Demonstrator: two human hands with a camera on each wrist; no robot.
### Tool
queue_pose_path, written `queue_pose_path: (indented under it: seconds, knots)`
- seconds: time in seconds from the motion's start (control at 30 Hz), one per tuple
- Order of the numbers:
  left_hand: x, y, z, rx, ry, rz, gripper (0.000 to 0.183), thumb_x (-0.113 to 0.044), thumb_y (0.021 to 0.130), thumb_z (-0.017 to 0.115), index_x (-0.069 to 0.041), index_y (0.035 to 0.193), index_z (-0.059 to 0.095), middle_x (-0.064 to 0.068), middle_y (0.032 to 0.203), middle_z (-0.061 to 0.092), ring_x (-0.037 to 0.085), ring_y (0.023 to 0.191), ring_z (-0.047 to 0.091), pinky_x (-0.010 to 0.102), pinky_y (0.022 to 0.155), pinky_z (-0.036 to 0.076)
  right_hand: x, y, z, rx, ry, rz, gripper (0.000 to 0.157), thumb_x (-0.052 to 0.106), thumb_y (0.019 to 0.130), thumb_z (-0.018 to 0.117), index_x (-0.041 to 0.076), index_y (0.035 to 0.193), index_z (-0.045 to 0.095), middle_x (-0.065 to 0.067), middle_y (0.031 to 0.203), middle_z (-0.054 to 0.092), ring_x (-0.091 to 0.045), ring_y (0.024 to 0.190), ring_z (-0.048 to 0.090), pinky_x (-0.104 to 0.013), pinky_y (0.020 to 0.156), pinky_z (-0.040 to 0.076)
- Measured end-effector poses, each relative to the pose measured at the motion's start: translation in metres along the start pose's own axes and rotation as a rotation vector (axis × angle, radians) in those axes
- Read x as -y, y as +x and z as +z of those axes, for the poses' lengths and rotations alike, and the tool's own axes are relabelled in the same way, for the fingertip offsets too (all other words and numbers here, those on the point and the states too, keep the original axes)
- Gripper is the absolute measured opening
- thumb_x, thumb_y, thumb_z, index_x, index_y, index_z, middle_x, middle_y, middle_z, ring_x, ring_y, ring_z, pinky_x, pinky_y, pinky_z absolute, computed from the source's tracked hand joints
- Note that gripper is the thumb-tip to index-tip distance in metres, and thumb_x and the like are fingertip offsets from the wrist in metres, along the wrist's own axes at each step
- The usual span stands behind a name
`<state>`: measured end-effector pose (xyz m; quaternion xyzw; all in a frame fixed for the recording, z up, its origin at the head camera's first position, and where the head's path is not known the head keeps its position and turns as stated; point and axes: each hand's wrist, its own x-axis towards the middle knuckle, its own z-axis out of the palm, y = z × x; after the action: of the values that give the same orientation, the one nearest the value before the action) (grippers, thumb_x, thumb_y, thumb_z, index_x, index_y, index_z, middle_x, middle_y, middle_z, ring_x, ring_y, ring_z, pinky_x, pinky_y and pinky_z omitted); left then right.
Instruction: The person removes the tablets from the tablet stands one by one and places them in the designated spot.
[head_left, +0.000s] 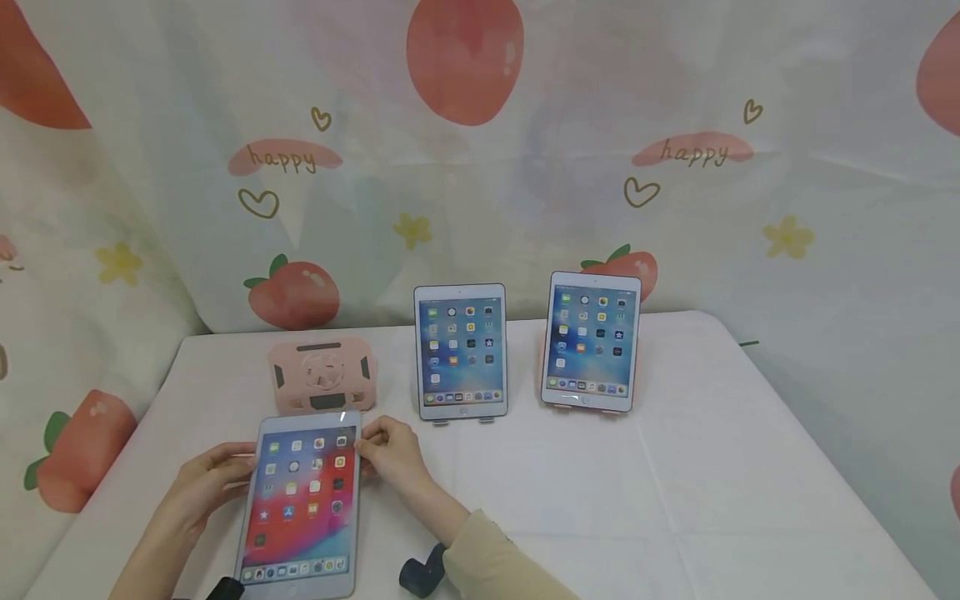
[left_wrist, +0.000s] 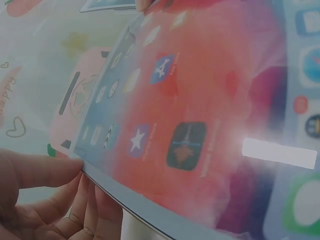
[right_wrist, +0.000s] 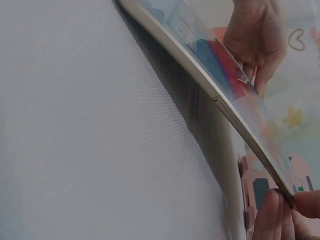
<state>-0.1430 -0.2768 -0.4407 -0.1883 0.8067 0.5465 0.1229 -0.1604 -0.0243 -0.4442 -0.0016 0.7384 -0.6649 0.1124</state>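
Observation:
A white-framed tablet (head_left: 303,500), its screen lit with red and blue wallpaper and app icons, is held between both hands at the front left of the table. My left hand (head_left: 202,487) pinches its left edge, thumb (left_wrist: 45,171) on the front and fingers behind. On the opposite edge, near the upper corner, my right hand (head_left: 395,457) pinches it between thumb and fingers. The right wrist view shows the tablet tilted, its upper end raised off the white tabletop (right_wrist: 100,125). Just behind it stands a pink tablet stand (head_left: 322,375) with dark pads.
Two more tablets stand propped at the back: one in the middle (head_left: 462,350), the other (head_left: 591,342) to its right on a pink stand. A fruit-printed cloth (head_left: 517,192) hangs behind the table (head_left: 675,483). Black wrist gear (head_left: 422,573) shows by the right forearm.

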Motion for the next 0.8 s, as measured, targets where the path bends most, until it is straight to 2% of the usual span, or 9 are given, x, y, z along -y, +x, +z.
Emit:
queue_pose_path:
  seconds: [0.33,0.57,0.67,0.8]
  knots:
    - [-0.0024,0.0009,0.0044,-0.012,0.049,-0.012,0.054,-0.024,0.094,0.061,0.007,0.134,0.044,0.004,0.099,0.071,0.006,0.084,0.061,0.022,0.072,0.056,-0.0041,0.0003,-0.0014,0.041,-0.100,-0.014,0.011,0.009,0.087,0.067,0.001,0.093,0.061,-0.003,0.074,0.062,-0.008,0.062,0.060,-0.020,0.058,0.055]
    - [-0.0019,0.0013,0.0051,-0.007,0.086,-0.025,0.058,-0.030,0.094,0.061,0.007,0.134,0.044,0.022,0.116,0.064,0.009,0.087,0.062,0.024,0.074,0.057,-0.0026,-0.0003,-0.0020,0.049,-0.135,-0.008,0.014,0.008,0.085,0.067,0.000,0.096,0.063,-0.004,0.074,0.066,-0.009,0.060,0.063,-0.021,0.058,0.056]
    - [-0.0012,0.0016,0.0050,0.003,0.106,-0.027,0.057,-0.032,0.095,0.058,0.007,0.135,0.044,0.026,0.125,0.059,0.009,0.090,0.062,0.024,0.075,0.056,-0.0032,-0.0009,-0.0024,0.060,-0.156,-0.006,0.016,0.008,0.085,0.066,-0.001,0.098,0.064,-0.005,0.075,0.066,-0.010,0.061,0.065,-0.022,0.058,0.056]
    - [-0.0013,0.0021,0.0050,0.017,0.130,-0.027,0.055,-0.031,0.098,0.051,0.009,0.135,0.044,0.028,0.126,0.058,0.012,0.092,0.063,0.023,0.074,0.055,-0.0045,-0.0023,-0.0034,0.078,-0.176,-0.005,0.018,0.008,0.086,0.065,-0.002,0.101,0.064,-0.006,0.077,0.067,-0.010,0.063,0.066,-0.022,0.060,0.057]
